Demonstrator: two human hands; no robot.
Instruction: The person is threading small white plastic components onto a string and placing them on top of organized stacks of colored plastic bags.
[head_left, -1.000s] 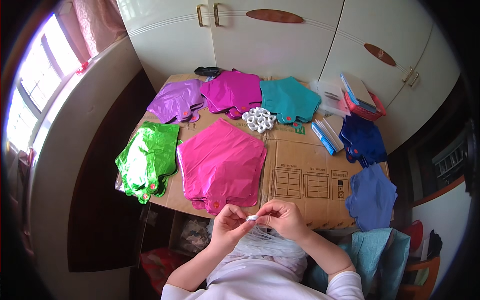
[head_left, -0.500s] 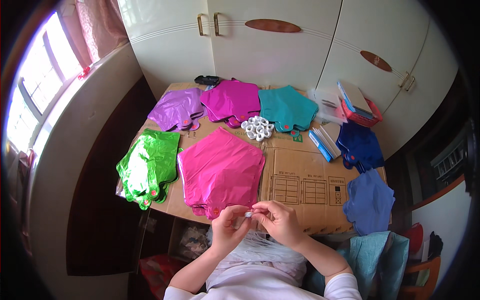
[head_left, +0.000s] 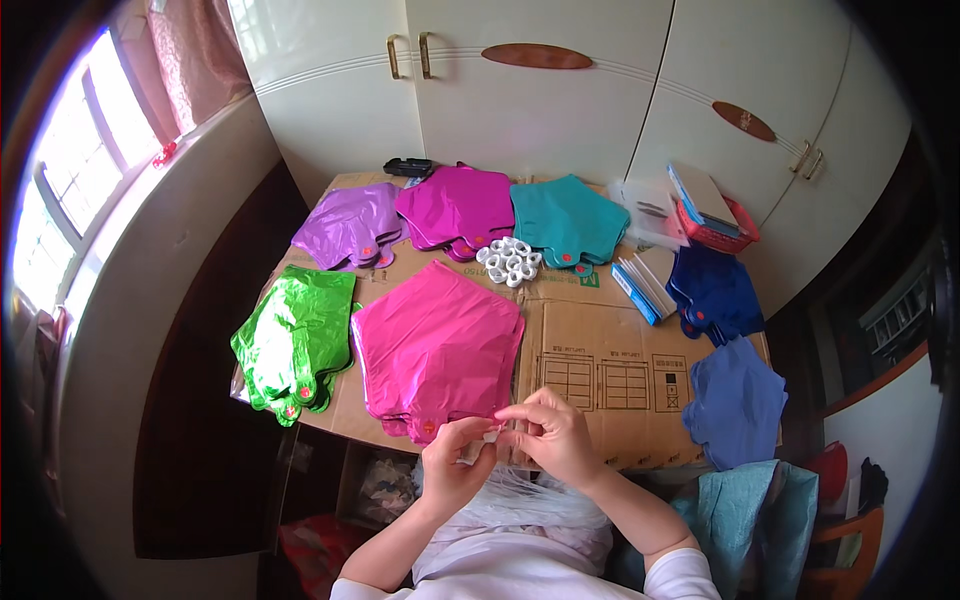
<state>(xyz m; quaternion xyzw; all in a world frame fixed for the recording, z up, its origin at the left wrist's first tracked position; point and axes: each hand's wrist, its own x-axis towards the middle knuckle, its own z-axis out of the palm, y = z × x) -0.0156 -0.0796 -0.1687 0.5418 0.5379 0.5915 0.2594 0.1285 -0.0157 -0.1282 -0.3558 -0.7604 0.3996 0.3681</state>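
My left hand [head_left: 455,468] is closed in a pinch on a small white piece [head_left: 490,436], too small to make out clearly. Close against it, my right hand [head_left: 553,438] has thumb and forefinger drawn together, with a tiny pinkish bit at the tips; what exactly they grip is hard to see. Both hands are at the table's near edge, just by the lower right corner of a stack of flat pink foil balloons [head_left: 440,345]. Beyond that stack lies a cluster of small white rolls [head_left: 510,262], apparently ribbon.
Flat foil balloons lie around in green [head_left: 295,335], lilac [head_left: 348,225], magenta [head_left: 458,208], teal [head_left: 570,222], dark blue [head_left: 716,295] and light blue [head_left: 737,400]. Cardboard [head_left: 570,335] covers the table. A red basket [head_left: 718,236] and a blue-and-white box [head_left: 640,290] stand right. Cabinets rise behind.
The fingertips of my right hand have shifted slightly up and away from the left, and the white piece shows lower between the hands. The whole view has tilted a little.
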